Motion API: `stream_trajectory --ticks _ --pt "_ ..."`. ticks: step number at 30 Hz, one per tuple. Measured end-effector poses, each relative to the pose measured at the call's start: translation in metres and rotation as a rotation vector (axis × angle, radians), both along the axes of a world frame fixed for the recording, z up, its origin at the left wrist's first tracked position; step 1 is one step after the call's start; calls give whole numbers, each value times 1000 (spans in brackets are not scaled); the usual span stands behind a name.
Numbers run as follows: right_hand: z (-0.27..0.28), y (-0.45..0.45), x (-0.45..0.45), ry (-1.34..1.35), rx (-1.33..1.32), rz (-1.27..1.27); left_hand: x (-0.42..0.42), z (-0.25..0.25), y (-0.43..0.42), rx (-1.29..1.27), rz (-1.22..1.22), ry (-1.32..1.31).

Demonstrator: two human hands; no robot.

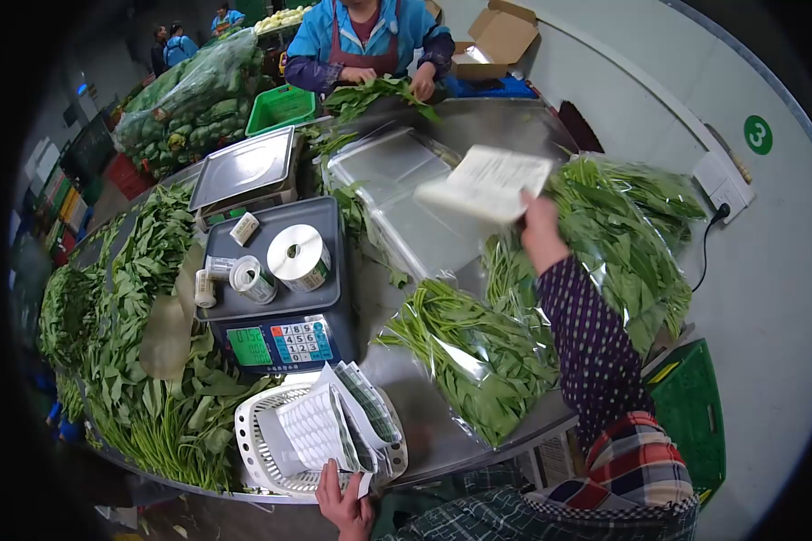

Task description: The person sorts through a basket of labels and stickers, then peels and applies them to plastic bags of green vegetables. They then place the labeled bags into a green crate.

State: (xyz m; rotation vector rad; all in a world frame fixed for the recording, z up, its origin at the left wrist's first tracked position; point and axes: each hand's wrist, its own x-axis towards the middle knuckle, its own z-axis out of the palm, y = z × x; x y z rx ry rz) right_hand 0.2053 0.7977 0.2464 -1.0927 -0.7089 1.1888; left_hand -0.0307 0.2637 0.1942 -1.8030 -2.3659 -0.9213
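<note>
Right hand (541,230) closed on one edge, a white rectangular sheet (489,183) could be dropped right of the dark-blue digital scale (284,307) if loosely pinched.

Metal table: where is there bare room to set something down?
The metal table shows a narrow bare strip between the white basket and the nearest bagged greens, and a patch beyond the papers in the right hand. It is crowded with loose greens at left, more bags at right.

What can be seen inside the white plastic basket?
Printed sheets lie partly inside the basket, with the left hand at their lower edge. Whatever lies beneath the sheets is covered.
</note>
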Motion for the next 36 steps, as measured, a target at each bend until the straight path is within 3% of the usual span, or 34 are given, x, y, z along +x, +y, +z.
stream_trajectory --ticks 1,2,4,7,8,10,15,17,19,20,21,23,24,25,27,28,31,33,36 --pt "33 0 -3 137 4 -4 1 1 -2 -14 -4 -6" --pt "31 24 3 223 121 21 2 5 -1 -22 -11 -39" --pt "45 35 1 246 -92 175 0 7 2 -46 -37 -35" --pt "37 -51 -52 -397 199 551 -2 -2 -3 -71 -39 1" --pt "10 -94 -71 -364 104 639 -2 5 -6 -107 -32 -34" --pt "-12 -156 -91 -919 361 1047 1 14 6 -125 -33 -81" --pt "-13 -246 -136 -800 873 985 2 18 9 -135 -101 -124" --pt "13 -268 -149 -792 616 1326 9 22 14 -119 -105 -144" --pt "22 -283 -167 -605 366 1452 15 25 22 -103 -91 -159" --pt "36 -282 -174 -566 92 1670 18 25 23 -79 -76 -172" --pt "35 -288 -178 -567 86 1671 20 23 22 -82 -76 -177" --pt "34 -299 -186 -189 -107 1738 22 15 19 -83 29 -328" --pt "30 -305 -189 -102 -143 1746 22 12 16 -27 34 -282" --pt "28 -307 -190 -103 -149 1753 22 2 11 -30 41 -286" --pt "25 -307 -196 -177 -17 1878 19 -18 0 119 336 -654" --pt "38 -296 -195 -347 131 1875 16 1 9 202 287 -346" --pt "18 -265 -188 -876 1050 1001 5 8 -1 173 378 -296" --pt "18 -253 -174 -1177 901 1069 -2 11 -8 121 414 -334" --pt "13 -260 -169 -1356 767 1277 -10 14 -8 195 422 -362"
